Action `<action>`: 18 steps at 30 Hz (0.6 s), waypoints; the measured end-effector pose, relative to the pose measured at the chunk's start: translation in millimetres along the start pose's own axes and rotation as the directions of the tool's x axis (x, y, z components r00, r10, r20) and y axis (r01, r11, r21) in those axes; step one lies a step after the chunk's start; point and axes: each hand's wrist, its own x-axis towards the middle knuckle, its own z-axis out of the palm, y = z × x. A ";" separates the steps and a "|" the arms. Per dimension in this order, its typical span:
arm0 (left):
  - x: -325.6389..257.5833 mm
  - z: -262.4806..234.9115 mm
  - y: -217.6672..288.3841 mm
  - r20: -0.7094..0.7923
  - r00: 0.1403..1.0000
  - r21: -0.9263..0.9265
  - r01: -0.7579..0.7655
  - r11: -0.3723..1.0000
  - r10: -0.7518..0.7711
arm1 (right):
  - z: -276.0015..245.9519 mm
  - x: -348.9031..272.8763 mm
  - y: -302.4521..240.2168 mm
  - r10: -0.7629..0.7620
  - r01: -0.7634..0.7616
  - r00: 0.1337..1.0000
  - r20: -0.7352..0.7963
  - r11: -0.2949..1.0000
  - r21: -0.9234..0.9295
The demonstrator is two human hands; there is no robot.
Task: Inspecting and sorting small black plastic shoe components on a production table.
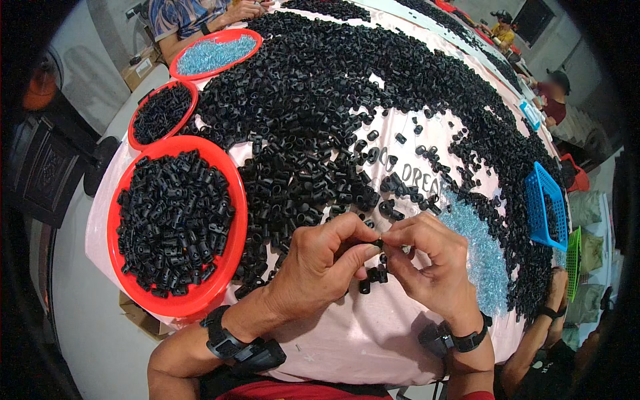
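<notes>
In front of me, above the near part of the pink-covered table, my two hands meet fingertip to fingertip. My left hand pinches a small black plastic part between thumb and forefinger. Against that part my right hand is closed in a pinch; what its fingertips hold is too small and hidden to name. A few loose black tubular parts lie on the cloth just under the hands. Beyond them spreads a wide heap of black tubular parts.
At left, a red basin holds black tubular parts; farther back are a basin of thin black pieces and one of clear bluish pieces. More bluish pieces lie at right, near a blue basket. A co-worker's hand is beside it.
</notes>
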 end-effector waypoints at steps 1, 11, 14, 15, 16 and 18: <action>0.8 1.6 -1.6 -0.023 1.000 -0.009 -0.008 1.000 0.008 | -0.1 0.8 0.9 0.009 -0.009 1.000 0.013 1.000 0.007; 0.8 11.2 -3.0 -0.087 0.996 0.078 0.003 0.997 0.004 | 1.5 -0.1 6.2 0.047 -0.048 0.999 0.027 0.998 0.033; -1.6 13.2 1.3 -0.068 0.994 -0.013 0.088 0.996 -0.089 | 0.8 0.3 5.0 0.068 -0.071 0.997 0.037 0.995 0.071; 0.5 14.5 2.6 -0.071 0.988 -0.062 0.135 0.989 -0.140 | 0.9 -1.4 6.8 0.026 -0.027 0.999 0.024 0.999 0.028; 2.5 13.3 2.8 -0.069 0.988 -0.059 0.131 0.990 -0.135 | 0.9 -1.6 7.8 -0.016 0.017 1.000 0.014 1.000 -0.017; 1.4 14.0 -0.4 -0.056 0.978 -0.271 0.180 0.946 -0.202 | 1.4 -1.2 0.8 -0.025 0.025 1.000 0.005 0.999 -0.026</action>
